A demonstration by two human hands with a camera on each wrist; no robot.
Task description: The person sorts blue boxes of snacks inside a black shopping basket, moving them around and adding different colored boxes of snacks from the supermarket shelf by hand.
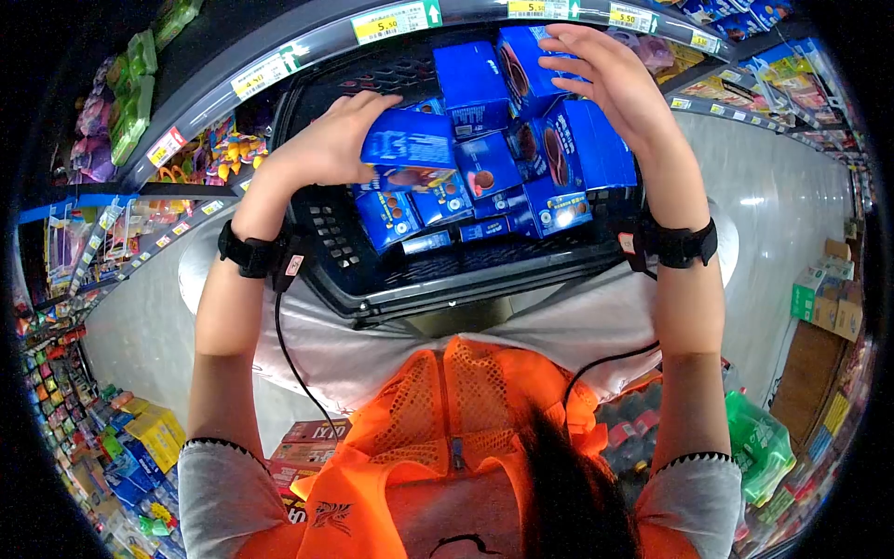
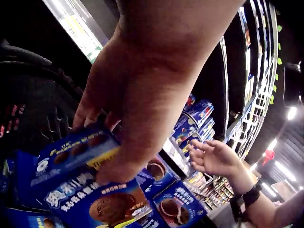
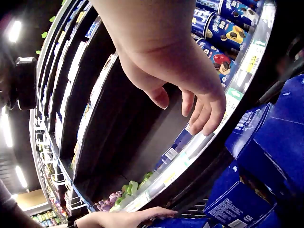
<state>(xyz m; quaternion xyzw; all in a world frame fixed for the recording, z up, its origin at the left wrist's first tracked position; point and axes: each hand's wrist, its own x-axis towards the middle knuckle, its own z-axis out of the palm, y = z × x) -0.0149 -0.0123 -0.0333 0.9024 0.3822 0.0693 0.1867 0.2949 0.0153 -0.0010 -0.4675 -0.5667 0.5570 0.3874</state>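
My left hand (image 1: 328, 140) grips a blue cookie box (image 1: 408, 138) over the left part of a black shopping basket (image 1: 340, 303). In the left wrist view, the thumb lies across that box's front, which shows a chocolate cookie (image 2: 113, 209). My right hand (image 1: 622, 88) is raised at the basket's far right side, fingers loosely spread and holding nothing. Its fingertips overlap an upright blue box (image 1: 531, 70) in the head view, while the right wrist view shows them beside the shelf edge. Several more blue cookie boxes (image 1: 486, 166) lie jumbled inside the basket.
A curved shelf edge with price tags (image 1: 396, 20) runs just behind the basket. Blue cookie tubes (image 3: 223, 33) are stacked on the shelf. The basket stands before my knees. Cartons (image 1: 829, 298) stand on the right, with a green plastic-wrapped pack (image 1: 756, 447) nearer me.
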